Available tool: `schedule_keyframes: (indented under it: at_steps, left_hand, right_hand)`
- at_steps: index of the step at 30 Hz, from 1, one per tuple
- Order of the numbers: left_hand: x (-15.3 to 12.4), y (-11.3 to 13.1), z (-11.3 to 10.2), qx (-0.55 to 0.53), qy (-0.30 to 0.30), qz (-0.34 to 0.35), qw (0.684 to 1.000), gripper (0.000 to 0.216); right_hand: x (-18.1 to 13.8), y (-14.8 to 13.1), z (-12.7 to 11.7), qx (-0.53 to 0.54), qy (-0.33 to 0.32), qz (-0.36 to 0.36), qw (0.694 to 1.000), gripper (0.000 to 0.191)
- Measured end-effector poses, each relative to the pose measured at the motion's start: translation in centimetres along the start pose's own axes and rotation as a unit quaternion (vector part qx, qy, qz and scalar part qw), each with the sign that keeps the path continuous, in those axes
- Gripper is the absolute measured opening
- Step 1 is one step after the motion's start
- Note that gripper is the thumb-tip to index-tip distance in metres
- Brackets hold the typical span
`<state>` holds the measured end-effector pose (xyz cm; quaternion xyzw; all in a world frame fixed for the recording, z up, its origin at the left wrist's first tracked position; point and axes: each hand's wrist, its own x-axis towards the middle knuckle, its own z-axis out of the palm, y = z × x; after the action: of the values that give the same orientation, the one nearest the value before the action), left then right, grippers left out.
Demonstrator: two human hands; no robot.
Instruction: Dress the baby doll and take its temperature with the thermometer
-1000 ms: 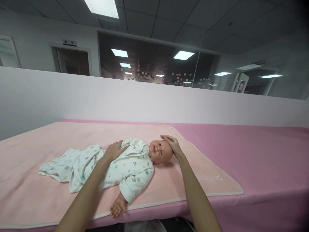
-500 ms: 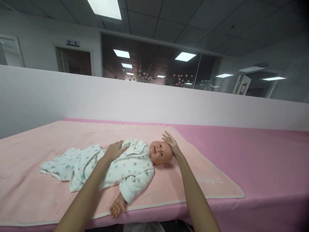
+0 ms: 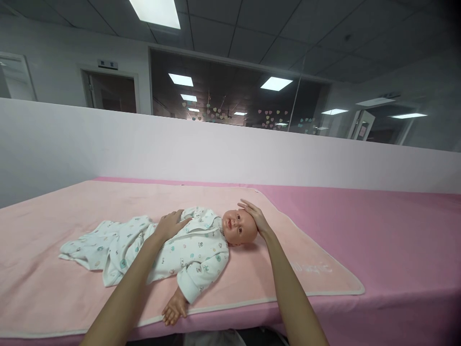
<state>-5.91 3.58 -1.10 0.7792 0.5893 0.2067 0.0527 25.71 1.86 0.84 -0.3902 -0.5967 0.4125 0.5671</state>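
Observation:
A baby doll (image 3: 238, 229) lies on its back on a peach blanket (image 3: 306, 262), head to the right. It wears white printed clothes (image 3: 196, 254), and its near arm reaches toward the blanket's front edge. My left hand (image 3: 172, 225) rests flat on the doll's middle, fingers stretched over the cloth. Against the top of the doll's head lies my right hand (image 3: 256, 216), its fingers extended and the palm near the crown. Neither hand is closed round anything. The doll's far arm and its feet are hidden.
Beneath the blanket, a pink cover (image 3: 396, 245) spreads over the table to the right and along the front edge. A white low partition (image 3: 230, 149) runs behind the table. Beyond it are a glass window (image 3: 234, 91) and a doorway (image 3: 113, 91).
The fingers of my right hand have dropped slightly and lie closer to the doll's head. My left hand has stayed on the doll's middle.

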Motion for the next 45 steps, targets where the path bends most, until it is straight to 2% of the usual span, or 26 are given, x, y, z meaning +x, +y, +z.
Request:
schedule_keyframes:
  at_steps: [4, 10, 24, 29, 31, 35, 38, 40, 41, 42, 44, 45]
  left_hand:
    - [0.0, -0.1, 0.1, 0.004, -0.004, -0.004, 1.000, 0.061]
    - [0.0, -0.1, 0.2, 0.004, 0.002, -0.004, 1.000, 0.065]
    - [0.0, -0.2, 0.2, -0.005, -0.004, -0.008, 1.000, 0.069]
    - [0.2, -0.5, 0.5, -0.020, -0.018, -0.046, 0.999, 0.070]
    - [0.2, -0.8, 0.5, -0.028, -0.017, -0.082, 0.996, 0.069]
    - [0.3, -1.5, 0.1, -0.032, -0.012, -0.147, 0.989, 0.065]
    - [0.1, -1.2, -0.7, -0.022, 0.043, -0.170, 0.984, 0.061]
    - [-0.4, -0.1, -1.3, -0.033, 0.126, -0.124, 0.984, 0.058]
    - [-0.7, 0.8, -1.6, -0.048, 0.170, -0.070, 0.982, 0.055]
    - [-1.0, 1.8, -1.7, -0.072, 0.190, 0.005, 0.979, 0.054]
    - [-1.6, 4.0, -1.7, -0.109, 0.182, 0.132, 0.968, 0.046]
    - [-1.9, 4.9, -1.5, -0.110, 0.152, 0.182, 0.965, 0.042]
  right_hand:
    - [0.0, 0.1, -0.1, 0.004, 0.025, -0.013, 1.000, 0.048]
    - [0.1, 0.2, -0.2, 0.005, -0.027, 0.045, 0.999, 0.042]
    - [0.1, 0.0, -0.2, -0.007, 0.012, -0.001, 1.000, 0.043]
    - [0.1, 0.2, 0.0, -0.005, -0.021, 0.027, 0.999, 0.038]
    - [0.4, 0.5, 0.1, -0.002, 0.014, 0.012, 1.000, 0.036]
    - [1.0, 1.3, 0.4, -0.005, 0.130, -0.035, 0.991, 0.031]
    - [1.3, 1.7, 0.7, -0.007, 0.165, -0.038, 0.986, 0.030]
    - [1.4, 1.8, 0.9, -0.010, 0.188, -0.036, 0.982, 0.028]
    - [1.5, 1.8, 1.0, -0.016, 0.199, -0.035, 0.979, 0.027]
    - [1.5, 1.8, 1.2, -0.026, 0.210, -0.036, 0.977, 0.027]
    - [1.4, 1.7, 1.4, -0.059, 0.231, -0.043, 0.970, 0.026]
    - [1.3, 1.6, 1.5, -0.080, 0.244, -0.049, 0.965, 0.027]
